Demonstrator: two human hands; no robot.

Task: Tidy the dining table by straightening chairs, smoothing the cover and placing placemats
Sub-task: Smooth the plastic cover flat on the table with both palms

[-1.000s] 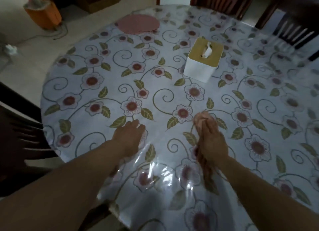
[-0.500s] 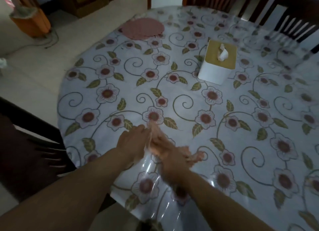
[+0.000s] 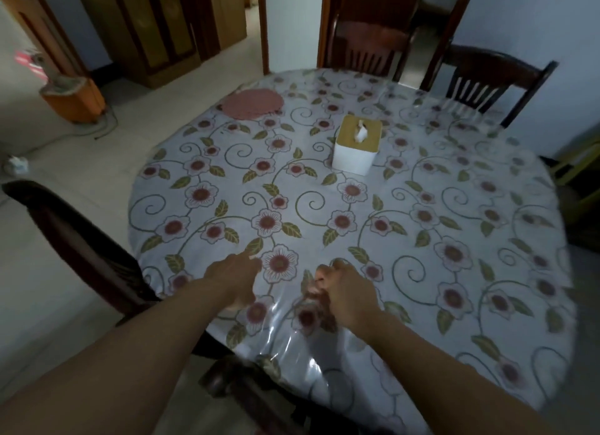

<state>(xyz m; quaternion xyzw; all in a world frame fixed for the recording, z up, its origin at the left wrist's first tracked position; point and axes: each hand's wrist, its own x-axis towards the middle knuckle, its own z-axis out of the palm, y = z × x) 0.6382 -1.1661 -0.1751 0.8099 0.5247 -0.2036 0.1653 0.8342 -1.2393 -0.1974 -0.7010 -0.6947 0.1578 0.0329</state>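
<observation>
A round table wears a flowered cover [image 3: 422,226] under clear plastic. A round pink placemat [image 3: 251,103] lies at the far left edge. My left hand [image 3: 233,272] rests on the cover near the front edge with its fingers stretched out. A little to its right, my right hand [image 3: 347,295] grips a bunched pinkish cloth [image 3: 313,293], which looks like a second placemat; most of it is hidden under the hand. The two hands are apart.
A white tissue box [image 3: 355,148] with a tan lid stands mid-table. Dark wooden chairs stand at the left [image 3: 81,239], at the front edge [image 3: 246,389] and at the far side [image 3: 373,44] [image 3: 487,80]. An orange bin [image 3: 74,96] stands on the floor.
Half a second ago both hands met on the pinkish cloth. Now the left hand has come off it and lies on the cover; the right hand has drawn rightward with the cloth.
</observation>
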